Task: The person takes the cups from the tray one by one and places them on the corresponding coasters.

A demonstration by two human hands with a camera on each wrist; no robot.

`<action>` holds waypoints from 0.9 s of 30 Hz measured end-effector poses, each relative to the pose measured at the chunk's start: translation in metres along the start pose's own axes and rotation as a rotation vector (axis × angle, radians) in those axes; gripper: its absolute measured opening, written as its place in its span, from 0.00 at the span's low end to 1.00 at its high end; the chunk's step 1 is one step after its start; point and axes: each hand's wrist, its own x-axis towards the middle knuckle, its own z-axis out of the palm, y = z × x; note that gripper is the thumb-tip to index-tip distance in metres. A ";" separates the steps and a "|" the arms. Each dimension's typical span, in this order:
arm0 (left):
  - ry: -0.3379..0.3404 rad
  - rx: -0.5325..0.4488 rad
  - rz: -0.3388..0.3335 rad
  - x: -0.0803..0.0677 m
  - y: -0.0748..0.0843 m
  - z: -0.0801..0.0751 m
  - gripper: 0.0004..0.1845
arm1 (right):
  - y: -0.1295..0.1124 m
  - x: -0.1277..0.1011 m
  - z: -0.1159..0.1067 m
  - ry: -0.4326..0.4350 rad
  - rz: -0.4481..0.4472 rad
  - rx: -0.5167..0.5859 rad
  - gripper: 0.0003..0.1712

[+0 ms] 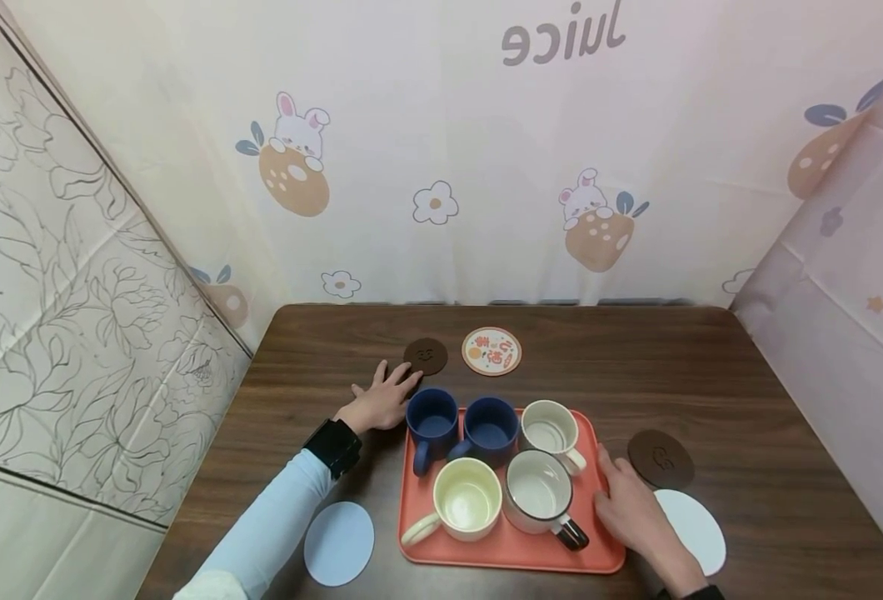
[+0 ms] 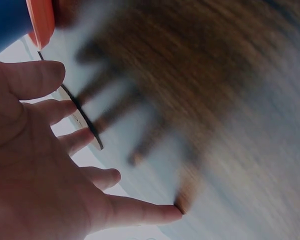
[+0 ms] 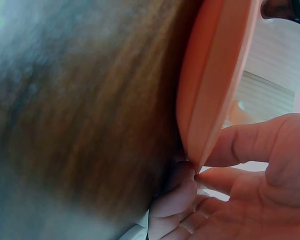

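Here, left hand (image 1: 383, 401) flat on the counter (image 1: 749, 392), fingers spread and straight, grip wide open and holding nothing; fingertips just short of a dark brown coaster (image 1: 425, 356) at the far left, edge of that coaster seen beside the fingers in the left wrist view (image 2: 82, 117). Right hand (image 1: 629, 510) laid against the right rim of the orange tray (image 1: 501, 554), fingers loosely bent at the tray's edge (image 3: 210, 100), thumb on one side, fingertips under the rim; full closure not clear. On the tray: two blue mugs (image 1: 432, 423) far left, white mug (image 1: 550, 431) far right, cream mug (image 1: 466, 500) and enamel mug (image 1: 539, 493) near. Printed coaster (image 1: 491, 351) beyond the tray; second brown coaster (image 1: 661, 458) and pale coaster (image 1: 690, 530) right of the hand; light blue coaster (image 1: 339, 543) near left.
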 end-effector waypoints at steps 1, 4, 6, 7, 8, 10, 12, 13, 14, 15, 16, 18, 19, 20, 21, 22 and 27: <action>-0.001 -0.001 0.001 0.000 0.000 0.000 0.34 | 0.000 0.000 0.000 0.001 -0.004 -0.004 0.40; 0.001 -0.007 0.003 0.001 0.000 0.001 0.34 | -0.001 0.000 -0.001 0.005 -0.010 -0.014 0.40; 0.016 -0.019 0.014 0.004 -0.005 0.006 0.35 | -0.002 0.000 -0.002 0.004 -0.007 -0.015 0.40; 0.016 -0.024 0.014 0.005 -0.005 0.007 0.35 | -0.002 0.000 -0.002 0.005 -0.008 -0.016 0.40; 0.016 -0.029 0.013 0.005 -0.005 0.007 0.35 | -0.002 0.000 -0.002 0.005 -0.006 -0.016 0.40; 0.012 -0.030 0.009 0.005 -0.006 0.008 0.35 | -0.002 0.000 -0.002 0.004 -0.003 -0.013 0.40; -0.002 -0.030 0.000 0.004 -0.003 0.006 0.35 | -0.002 0.000 -0.001 0.001 0.001 -0.007 0.40; -0.009 -0.027 -0.006 0.003 -0.002 0.005 0.34 | -0.002 0.000 -0.001 -0.002 0.002 -0.006 0.40; -0.008 -0.024 -0.008 0.003 -0.002 0.005 0.34 | -0.002 0.000 -0.001 -0.003 0.002 -0.004 0.40; -0.006 -0.024 -0.009 0.004 -0.002 0.005 0.34 | -0.002 0.000 0.000 -0.003 0.001 -0.004 0.40; -0.003 -0.024 -0.010 0.004 -0.002 0.006 0.34 | -0.001 0.000 0.000 -0.004 0.001 -0.002 0.40; 0.009 -0.026 -0.010 0.004 -0.002 0.006 0.33 | 0.000 0.000 0.000 -0.001 -0.002 -0.006 0.40; 0.018 -0.027 -0.010 0.004 -0.003 0.006 0.33 | 0.000 0.000 0.000 0.001 -0.005 -0.009 0.40; 0.026 -0.029 -0.009 0.003 -0.003 0.005 0.32 | 0.000 0.000 0.000 0.003 -0.009 -0.011 0.40; 0.034 -0.034 -0.007 0.003 -0.003 0.005 0.32 | 0.000 0.000 0.000 0.005 -0.011 -0.013 0.40; 0.040 -0.036 -0.006 0.002 -0.003 0.005 0.32 | 0.000 0.000 0.000 0.007 -0.013 -0.014 0.40; 0.061 -0.076 -0.022 -0.006 -0.006 0.008 0.32 | 0.001 0.000 0.000 0.009 -0.016 -0.009 0.40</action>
